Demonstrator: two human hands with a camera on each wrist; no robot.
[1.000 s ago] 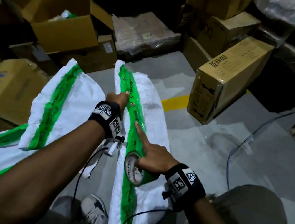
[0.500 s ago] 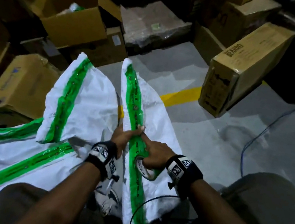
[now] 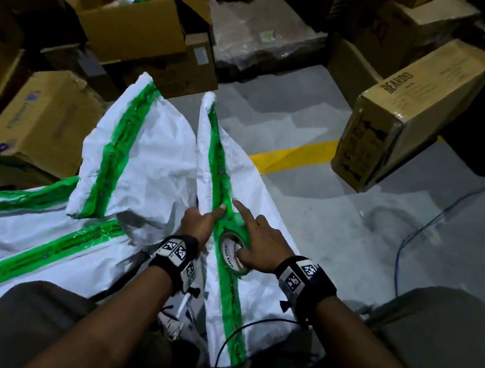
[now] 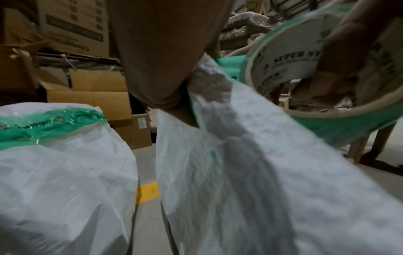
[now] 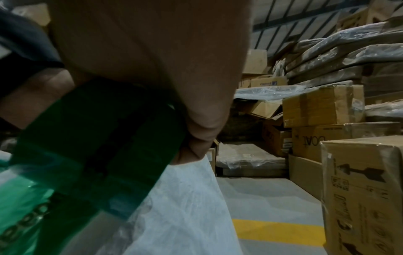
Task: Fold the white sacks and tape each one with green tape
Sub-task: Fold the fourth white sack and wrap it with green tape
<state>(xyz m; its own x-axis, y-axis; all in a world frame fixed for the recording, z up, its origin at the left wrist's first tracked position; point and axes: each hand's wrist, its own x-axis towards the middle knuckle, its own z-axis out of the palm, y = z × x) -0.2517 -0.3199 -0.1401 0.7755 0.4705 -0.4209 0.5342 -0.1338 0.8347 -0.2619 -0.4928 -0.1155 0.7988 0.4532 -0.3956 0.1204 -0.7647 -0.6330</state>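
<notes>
A white sack (image 3: 263,206) (image 4: 240,172) (image 5: 185,207) lies lengthwise in front of me, with a green tape strip (image 3: 215,163) running down its folded edge. My right hand (image 3: 260,244) (image 5: 152,51) grips the green tape roll (image 3: 230,257) (image 4: 294,60) (image 5: 98,138) with a digit through its core and the index finger stretched out onto the strip. Just left of the roll, my left hand (image 3: 197,224) (image 4: 157,51) pinches the sack's folded edge, one digit lying on the tape. The two hands almost touch.
Two taped sacks (image 3: 148,161) (image 3: 19,226) lie to the left. Cardboard boxes (image 3: 127,20) (image 3: 42,124) crowd the back and left; a long carton (image 3: 406,115) stands right of a yellow floor line (image 3: 294,154). A blue cable (image 3: 419,232) crosses the grey floor. My knees (image 3: 50,328) flank the sack.
My left hand has slid down the tape strip from high on the sack to right beside the right hand. The right hand and roll have stayed in place on the sack.
</notes>
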